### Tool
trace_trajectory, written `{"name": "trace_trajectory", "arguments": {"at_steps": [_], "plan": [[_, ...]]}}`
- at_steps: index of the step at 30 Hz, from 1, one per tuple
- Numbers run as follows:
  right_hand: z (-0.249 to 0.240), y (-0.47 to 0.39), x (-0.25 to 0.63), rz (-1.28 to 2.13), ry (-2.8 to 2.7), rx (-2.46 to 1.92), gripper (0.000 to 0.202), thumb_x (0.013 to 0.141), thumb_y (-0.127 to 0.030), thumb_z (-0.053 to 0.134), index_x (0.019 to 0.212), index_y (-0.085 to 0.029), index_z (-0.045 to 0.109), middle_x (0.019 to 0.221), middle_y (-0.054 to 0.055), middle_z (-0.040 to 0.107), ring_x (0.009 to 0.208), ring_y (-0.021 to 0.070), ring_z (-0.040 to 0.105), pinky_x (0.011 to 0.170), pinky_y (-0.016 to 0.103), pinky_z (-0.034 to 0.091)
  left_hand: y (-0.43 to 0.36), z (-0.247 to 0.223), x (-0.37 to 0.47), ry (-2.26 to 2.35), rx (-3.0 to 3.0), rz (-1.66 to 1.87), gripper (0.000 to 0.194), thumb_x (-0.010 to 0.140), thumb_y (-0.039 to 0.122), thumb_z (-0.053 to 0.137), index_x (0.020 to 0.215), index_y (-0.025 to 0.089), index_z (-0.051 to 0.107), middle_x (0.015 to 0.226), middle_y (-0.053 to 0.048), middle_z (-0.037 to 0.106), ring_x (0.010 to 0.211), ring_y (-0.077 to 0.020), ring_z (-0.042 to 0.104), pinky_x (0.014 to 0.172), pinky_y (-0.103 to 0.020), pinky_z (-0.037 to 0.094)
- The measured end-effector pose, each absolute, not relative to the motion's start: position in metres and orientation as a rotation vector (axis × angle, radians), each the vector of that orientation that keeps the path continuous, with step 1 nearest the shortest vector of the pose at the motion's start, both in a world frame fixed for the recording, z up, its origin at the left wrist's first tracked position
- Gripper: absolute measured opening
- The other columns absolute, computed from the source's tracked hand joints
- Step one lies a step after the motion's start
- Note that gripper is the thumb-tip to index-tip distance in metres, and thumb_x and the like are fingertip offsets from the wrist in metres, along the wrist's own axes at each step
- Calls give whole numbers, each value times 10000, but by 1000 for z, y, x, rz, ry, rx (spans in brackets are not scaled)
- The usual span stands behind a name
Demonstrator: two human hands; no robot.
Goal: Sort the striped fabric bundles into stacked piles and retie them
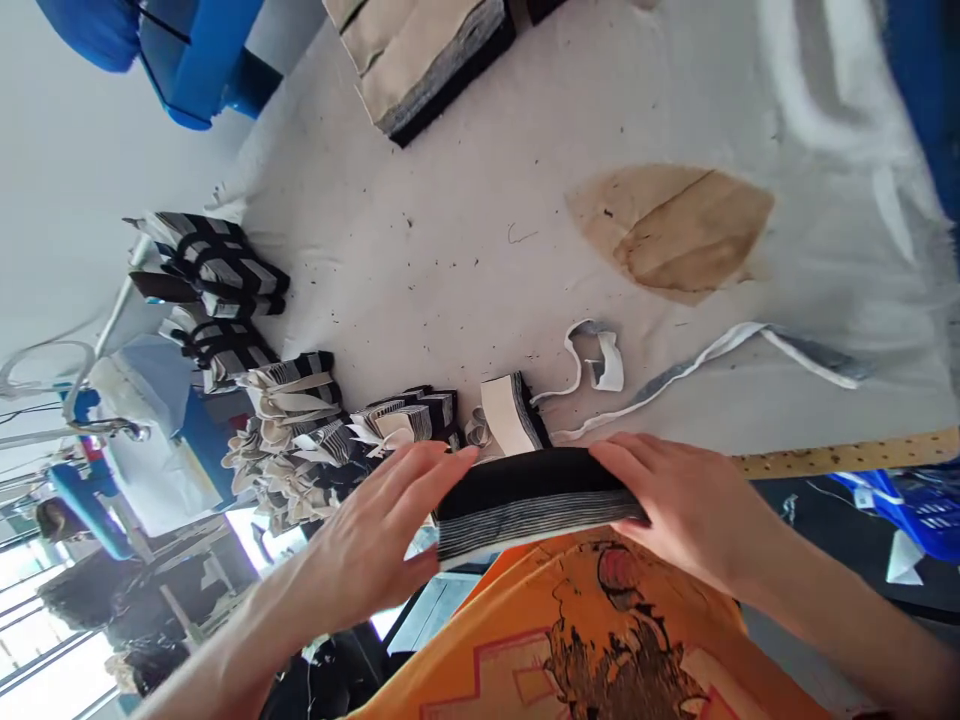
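A thick stack of cut fabric pieces (536,505), black on top with pale layered edges, is held level in front of the orange shirt. My left hand (382,520) grips its left end, thumb below and fingers over the top. At the other end my right hand (667,500) clasps the stack the same way. Just beyond it on the table lies a smaller stack of cream and black pieces (508,412). White fabric strips (675,372) trail across the cloth near my right hand.
Several tied bundles of fabric pieces (225,265) line the table's left edge. A larger stack of fabric panels (427,70) lies at the far side. A brown leaf-shaped patch (682,230) shows on the pale table cover (450,210). A blue basket (911,510) stands at the right.
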State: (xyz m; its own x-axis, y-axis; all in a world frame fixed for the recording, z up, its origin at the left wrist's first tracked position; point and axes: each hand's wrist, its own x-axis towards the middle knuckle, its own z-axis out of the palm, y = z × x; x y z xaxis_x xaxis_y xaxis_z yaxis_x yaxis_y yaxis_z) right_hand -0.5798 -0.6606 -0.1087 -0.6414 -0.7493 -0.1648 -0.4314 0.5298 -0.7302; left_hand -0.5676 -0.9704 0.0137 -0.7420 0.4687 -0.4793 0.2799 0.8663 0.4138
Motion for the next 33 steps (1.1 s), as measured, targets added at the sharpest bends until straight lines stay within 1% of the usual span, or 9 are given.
{"name": "trace_trajectory", "arguments": {"at_steps": [3,9,12,15,18,20,24,30,33], "plan": [[-105,-632,-594,-749,2471,-1075,526,705,-132,779,1176,-201,556,1099,81,749,860,271,722,687,384,541,-956,-10,-575,2449,595,466,886,850,56,531,1651,251,208,1336,-130,602,1203,-258,645,975,-403,620],[-104,-600,-660,-472,2676,-1125,264,895,-240,631,1156,-222,594,1062,103,739,832,283,685,615,364,416,-935,-67,-628,2580,760,753,760,817,132,664,1527,216,404,1237,-117,562,1113,-256,627,927,-391,615],[-112,-595,-706,-372,2742,-1063,264,927,-318,616,1178,-235,616,1016,101,736,835,290,672,569,341,340,-927,-97,-667,2644,794,866,703,776,133,706,1436,222,480,1215,-100,544,1092,-237,609,920,-377,601],[-132,-598,-749,-272,2756,-1009,296,926,-345,606,1198,-228,622,1039,106,742,846,288,672,554,327,318,-920,-130,-703,2714,768,899,621,771,155,711,1358,212,518,1209,-102,534,1076,-231,601,917,-381,590],[-159,-602,-782,-204,2743,-1017,339,915,-327,604,1230,-204,604,1099,115,743,874,286,681,556,331,353,-914,-165,-727,2762,663,882,587,748,137,696,1308,202,534,1199,-105,534,1055,-235,601,898,-390,584],[-174,-603,-796,-183,2712,-1063,350,899,-300,617,1227,-179,595,1098,125,739,915,294,688,591,348,414,-912,-185,-736,2775,612,866,600,721,118,689,1296,197,535,1192,-109,537,1056,-247,600,887,-400,579],[-193,-595,-808,-205,2670,-1195,359,885,-294,648,1209,-153,585,1103,151,717,1036,328,676,768,404,526,-913,-209,-741,2806,593,894,597,727,152,697,1298,184,526,1202,-129,557,1098,-280,596,927,-439,559],[-198,-579,-810,-450,2627,-1233,325,924,-296,614,1227,-182,589,1154,150,718,1082,333,677,916,468,557,-915,-201,-740,2725,600,885,618,694,161,677,1295,202,537,1334,-138,636,1242,-323,595,1058,-496,483],[-195,-572,-821,-648,2547,-1054,331,929,-333,617,1232,-204,597,1167,121,731,1017,294,715,843,427,585,-916,-187,-751,2673,458,911,554,697,190,653,1248,198,590,1258,-112,692,1245,-316,608,1103,-511,443]]}}
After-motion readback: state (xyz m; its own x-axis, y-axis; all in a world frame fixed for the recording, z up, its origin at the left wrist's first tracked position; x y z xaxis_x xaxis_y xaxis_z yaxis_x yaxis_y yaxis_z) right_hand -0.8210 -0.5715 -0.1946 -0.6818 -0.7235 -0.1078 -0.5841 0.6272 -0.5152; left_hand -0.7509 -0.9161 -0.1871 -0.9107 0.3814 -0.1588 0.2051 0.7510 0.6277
